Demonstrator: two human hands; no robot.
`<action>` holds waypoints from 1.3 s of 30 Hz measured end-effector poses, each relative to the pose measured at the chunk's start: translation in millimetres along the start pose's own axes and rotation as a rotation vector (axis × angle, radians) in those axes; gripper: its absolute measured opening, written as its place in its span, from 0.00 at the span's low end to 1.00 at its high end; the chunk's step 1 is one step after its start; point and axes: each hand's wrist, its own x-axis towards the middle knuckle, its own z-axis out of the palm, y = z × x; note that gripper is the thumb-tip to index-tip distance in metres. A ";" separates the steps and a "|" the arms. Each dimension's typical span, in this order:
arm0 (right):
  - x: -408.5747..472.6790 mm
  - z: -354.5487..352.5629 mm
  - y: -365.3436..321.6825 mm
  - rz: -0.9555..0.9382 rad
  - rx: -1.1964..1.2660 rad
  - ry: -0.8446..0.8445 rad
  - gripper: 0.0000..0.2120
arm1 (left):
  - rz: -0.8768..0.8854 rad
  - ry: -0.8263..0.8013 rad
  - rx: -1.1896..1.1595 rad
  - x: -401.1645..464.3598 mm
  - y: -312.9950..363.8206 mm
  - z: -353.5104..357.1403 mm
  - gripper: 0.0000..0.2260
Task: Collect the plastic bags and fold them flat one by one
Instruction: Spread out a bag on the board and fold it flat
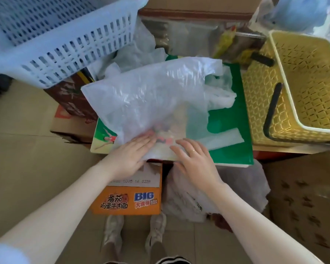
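Note:
A translucent white plastic bag [152, 96] lies spread over a green board [231, 119], its handles crumpled toward the far right. My left hand [130, 153] presses flat on the bag's near edge with fingers extended. My right hand [192, 159] lies flat beside it on the same edge, a ring on one finger. A folded strip of plastic [223, 138] rests on the green board to the right of the bag. More crumpled white bags [141, 52] sit behind, and others [189, 199] lie on the floor below my right arm.
A white slatted basket [61, 35] stands at the back left on brown boxes. A yellow basket [309, 80] with black handles stands at the right. An orange noodle carton [128, 199] sits under the board's near edge. My shoes [133, 235] are on the tiled floor.

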 end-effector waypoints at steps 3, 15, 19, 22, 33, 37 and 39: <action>22.6 5.2 6.2 -0.080 0.005 -0.057 0.14 | 0.043 0.038 -0.067 -10.3 -6.1 -6.1 0.25; 25.8 -11.1 30.8 0.112 0.372 -0.523 0.22 | 0.023 0.077 -0.014 -23.2 -24.4 -7.3 0.31; 24.8 -20.7 29.1 0.235 0.418 -0.552 0.32 | -0.141 0.075 -0.389 -20.7 -18.8 -14.4 0.27; 23.7 -25.2 21.2 0.279 0.277 -0.518 0.28 | -0.197 -0.013 -0.465 -18.6 -15.6 -20.4 0.17; 45.1 -23.0 -36.5 0.296 0.265 -0.485 0.24 | -0.352 0.303 -0.328 -6.4 2.1 -21.1 0.09; 63.3 -2.6 -73.5 0.250 0.080 -0.320 0.11 | -0.230 0.404 -0.261 -10.9 -1.1 -11.1 0.07; 64.7 2.5 -76.3 0.187 -0.034 -0.264 0.09 | -0.203 0.413 -0.265 -13.7 -4.1 -7.9 0.05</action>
